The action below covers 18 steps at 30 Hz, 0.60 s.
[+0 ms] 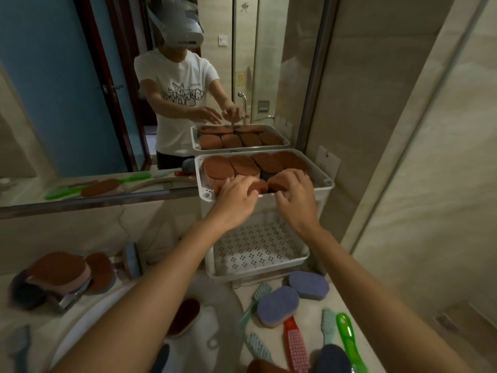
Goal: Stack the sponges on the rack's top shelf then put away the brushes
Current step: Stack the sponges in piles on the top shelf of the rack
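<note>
A white two-shelf rack (326, 184) stands against the mirror. Its top shelf holds several brown-topped oval sponges (217, 168) packed side by side. My left hand (236, 195) rests on a brown sponge (256, 185) at the shelf's front edge. My right hand (295, 196) presses on the neighbouring brown sponge (278, 181). Two purple sponges (278, 305) lie on the counter below the rack. Brushes lie there too: a red one (294, 345), a green one (349, 340) and teal ones (328, 329).
The rack's perforated lower shelf (255, 249) is bare. More brown sponges (59, 270) sit by the tap (72, 294) at the left. A sponge (185, 316) lies in the white basin (212, 297). The mirror reflects a person and the rack. A tiled wall stands close on the right.
</note>
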{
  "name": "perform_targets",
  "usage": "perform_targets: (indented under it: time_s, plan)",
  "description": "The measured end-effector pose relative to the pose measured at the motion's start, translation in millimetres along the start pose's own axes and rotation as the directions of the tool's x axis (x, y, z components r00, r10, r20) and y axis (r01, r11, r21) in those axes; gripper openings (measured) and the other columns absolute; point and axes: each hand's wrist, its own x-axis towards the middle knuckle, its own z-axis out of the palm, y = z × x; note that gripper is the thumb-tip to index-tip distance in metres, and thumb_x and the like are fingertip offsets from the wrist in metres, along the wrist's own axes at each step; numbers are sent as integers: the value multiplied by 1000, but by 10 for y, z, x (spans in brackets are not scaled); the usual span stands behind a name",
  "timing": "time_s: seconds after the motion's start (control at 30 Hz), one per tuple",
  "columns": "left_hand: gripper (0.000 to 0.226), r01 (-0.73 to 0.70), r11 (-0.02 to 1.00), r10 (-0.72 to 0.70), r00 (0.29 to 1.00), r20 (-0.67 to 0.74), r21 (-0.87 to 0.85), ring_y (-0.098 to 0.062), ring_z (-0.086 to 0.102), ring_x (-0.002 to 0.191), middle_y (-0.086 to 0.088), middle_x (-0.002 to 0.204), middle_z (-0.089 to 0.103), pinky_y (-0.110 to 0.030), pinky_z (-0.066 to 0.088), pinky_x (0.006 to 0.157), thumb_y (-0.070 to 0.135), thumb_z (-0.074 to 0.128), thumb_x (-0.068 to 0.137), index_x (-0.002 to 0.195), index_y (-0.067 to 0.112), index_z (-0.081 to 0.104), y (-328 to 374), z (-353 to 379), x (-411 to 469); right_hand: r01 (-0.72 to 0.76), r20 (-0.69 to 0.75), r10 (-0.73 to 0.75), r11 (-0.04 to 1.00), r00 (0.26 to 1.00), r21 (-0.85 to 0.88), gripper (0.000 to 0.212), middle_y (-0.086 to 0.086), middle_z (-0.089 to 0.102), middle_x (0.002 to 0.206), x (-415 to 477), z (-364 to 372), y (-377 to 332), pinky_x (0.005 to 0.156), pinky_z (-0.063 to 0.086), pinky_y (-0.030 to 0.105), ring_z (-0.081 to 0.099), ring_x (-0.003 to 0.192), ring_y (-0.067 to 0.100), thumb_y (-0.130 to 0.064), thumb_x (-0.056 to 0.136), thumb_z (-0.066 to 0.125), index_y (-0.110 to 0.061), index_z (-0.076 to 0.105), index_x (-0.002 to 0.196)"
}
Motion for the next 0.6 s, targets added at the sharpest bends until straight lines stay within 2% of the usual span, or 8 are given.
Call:
perform_targets:
  time_s: [0.1, 0.17, 0.23, 0.3, 0.37, 0.47, 0.53, 0.6]
  plan:
    - [30, -61, 991, 37, 981, -192, -121, -19, 48, 117, -7, 125, 53, -19, 34, 91, 10, 43, 95, 121, 9, 56, 10, -23, -297, 62, -34, -59, 994, 998, 90, 36, 15, 55, 113, -393, 45, -144, 91, 40, 28, 50, 105, 20, -3, 71, 47, 0, 59, 105]
    - [25, -84, 978, 30, 963, -269, -190, -18, 54, 105, -11, 116, 57, -19, 38, 85, 6, 46, 92, 114, 6, 60, -59, 5, -556, 20, 54, -27, 990, 998, 139, 35, 20, 53, 110, -739, 97, -172, 80, 41, 27, 49, 96, 18, -6, 71, 45, 3, 56, 104]
    - [22, -33, 968, -35, 964, -264, -249, -15, 55, 94, -11, 110, 59, -16, 38, 79, 6, 48, 91, 109, 5, 62, -194, 123, -852, -58, 224, 30, 991, 974, 122, 41, 20, 53, 107, -1138, 170, -126, 76, 42, 32, 53, 93, 24, -20, 73, 40, 3, 55, 105]
    - [22, 90, 959, -137, 977, -162, -267, -18, 58, 95, -11, 110, 61, -18, 40, 79, 9, 49, 91, 107, 7, 63, -356, 323, -1157, -165, 440, 131, 985, 889, 40, 41, 19, 54, 112, -1564, 244, -44, 81, 44, 37, 55, 100, 32, -23, 78, 45, 0, 54, 111]
    - [23, 225, 943, -228, 974, 16, -247, -25, 59, 103, -12, 113, 62, -25, 43, 85, 12, 47, 93, 109, 6, 62, -502, 549, -1448, -262, 629, 256, 961, 734, -85, 41, 17, 50, 126, -1977, 285, 40, 90, 40, 37, 50, 114, 33, -16, 85, 55, -3, 47, 124]
    - [25, 391, 905, -358, 913, 193, -168, -27, 58, 108, -13, 116, 63, -27, 42, 85, 11, 45, 93, 113, 5, 59, -679, 816, -1850, -246, 760, 375, 926, 530, -286, 59, 13, 41, 137, -2456, 297, 190, 96, 37, 33, 43, 122, 30, -23, 84, 63, -9, 36, 135]
    - [25, 460, 878, -417, 872, 256, -136, -28, 56, 110, -14, 117, 61, -29, 42, 87, 13, 46, 93, 114, 4, 57, -821, 963, -2066, -223, 775, 428, 904, 465, -365, 62, 14, 43, 134, -2641, 270, 233, 94, 38, 33, 44, 120, 30, -29, 81, 66, -10, 36, 133]
    - [26, 521, 847, -466, 822, 328, -101, -29, 54, 111, -12, 117, 59, -34, 43, 91, 12, 47, 92, 115, 3, 54, -958, 1069, -2232, -194, 763, 456, 889, 459, -414, 68, 14, 48, 127, -2743, 254, 225, 92, 37, 33, 48, 115, 30, -49, 76, 64, -9, 40, 126]
